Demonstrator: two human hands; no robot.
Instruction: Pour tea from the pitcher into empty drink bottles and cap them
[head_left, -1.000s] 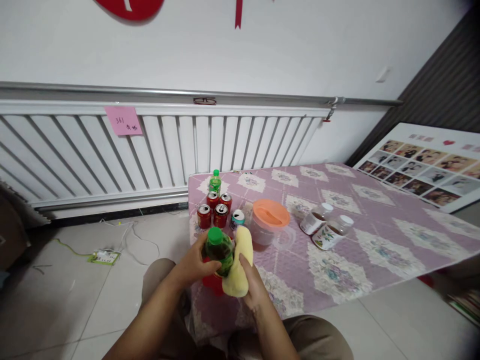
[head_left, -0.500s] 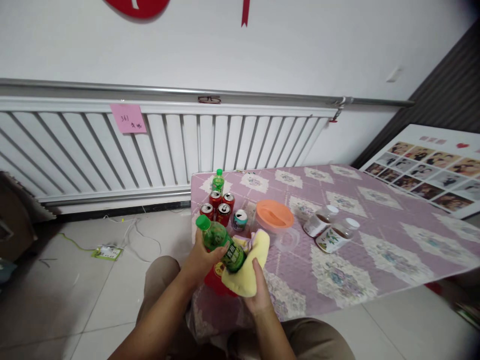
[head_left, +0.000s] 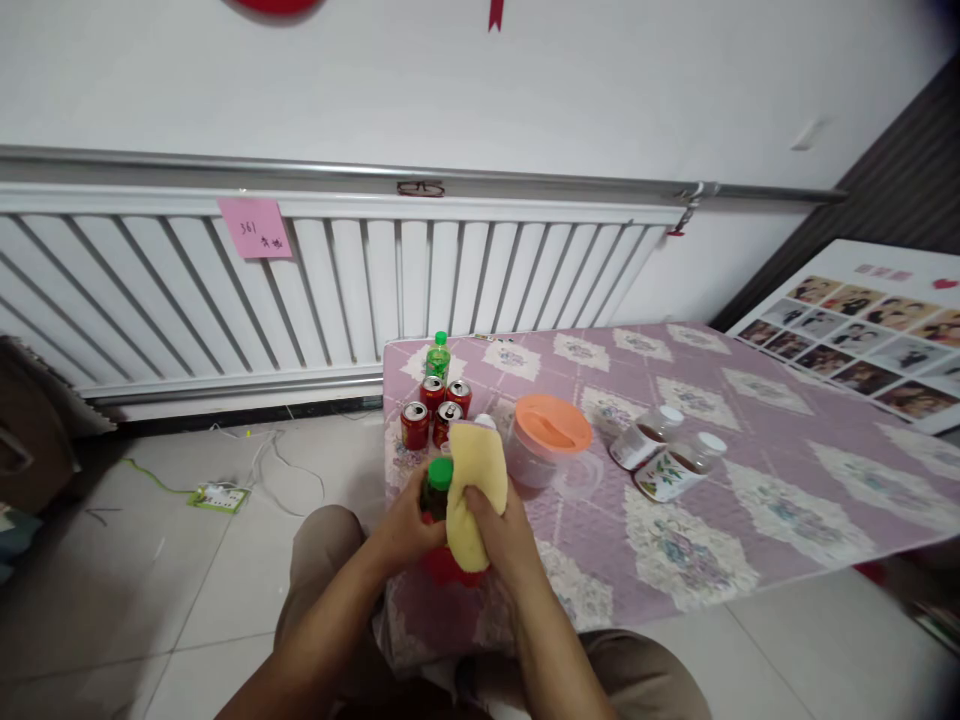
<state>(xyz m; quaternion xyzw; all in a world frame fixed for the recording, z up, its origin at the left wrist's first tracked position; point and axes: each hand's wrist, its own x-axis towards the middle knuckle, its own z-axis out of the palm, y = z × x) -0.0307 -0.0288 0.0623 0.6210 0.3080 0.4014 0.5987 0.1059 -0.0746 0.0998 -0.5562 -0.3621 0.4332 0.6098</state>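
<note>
My left hand (head_left: pixel 409 525) is wrapped round a green plastic bottle (head_left: pixel 440 474) whose green cap points up; most of its body is hidden by the hand and a cloth. In my right hand (head_left: pixel 504 525) is a yellow cloth (head_left: pixel 478 470), thumb on top, pressed against the bottle's right side. Something red (head_left: pixel 457 570) lies on the table just under both hands, largely covered. Beyond the hands stand several red drink cans (head_left: pixel 415 425), opened at the top, with another green bottle (head_left: pixel 438 358) behind them. A further can is mostly hidden behind the cloth.
A clear plastic jug with an orange lid (head_left: pixel 553 425) stands right of the hands. Two white-capped bottles (head_left: pixel 675 470) lie tilted farther right on the purple patterned tablecloth (head_left: pixel 585 545). A white radiator (head_left: pixel 480 270) runs behind the table. A power strip (head_left: pixel 217 497) with cables lies on the floor.
The bottle has gone from tilted to more upright. The cloth moved from under its base up to its right side, now covering the teal can. The view shifted slightly.
</note>
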